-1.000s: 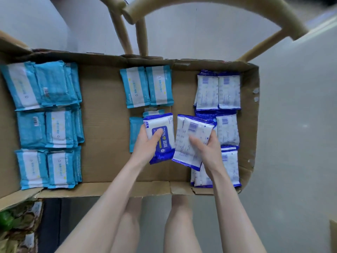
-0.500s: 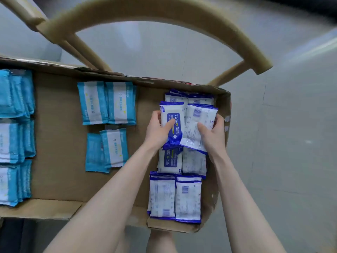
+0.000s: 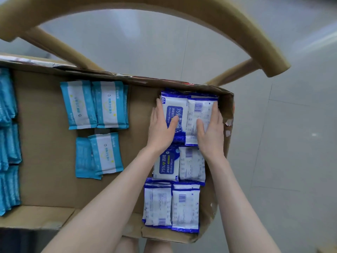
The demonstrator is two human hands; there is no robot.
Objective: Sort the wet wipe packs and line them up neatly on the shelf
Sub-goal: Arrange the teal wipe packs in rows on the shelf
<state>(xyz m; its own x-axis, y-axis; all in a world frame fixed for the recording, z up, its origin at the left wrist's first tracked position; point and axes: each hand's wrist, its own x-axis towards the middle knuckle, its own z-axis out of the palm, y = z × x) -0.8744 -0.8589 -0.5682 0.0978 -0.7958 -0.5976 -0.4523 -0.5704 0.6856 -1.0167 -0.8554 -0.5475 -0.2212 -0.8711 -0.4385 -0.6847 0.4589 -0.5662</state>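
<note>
At the far right corner of the cardboard tray (image 3: pixel 45 143), two dark-blue wipe packs (image 3: pixel 175 108) lie side by side, just beside the tray wall (image 3: pixel 228 106). Our left hand (image 3: pixel 160 128) and right hand (image 3: pixel 211 132) rest flat on them, fingers straight, grasping nothing. Bare cardboard separates them from the light-blue packs (image 3: pixel 94 105). The leftmost stacks (image 3: pixel 9 139) are cut off by the picture's edge.

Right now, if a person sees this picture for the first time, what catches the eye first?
The left hand and the right hand rest flat on two dark blue alcohol wipe packs in the far right corner of the cardboard box. Nearer dark blue packs continue that column toward the person, and light blue packs lie in the middle of the box.
</note>
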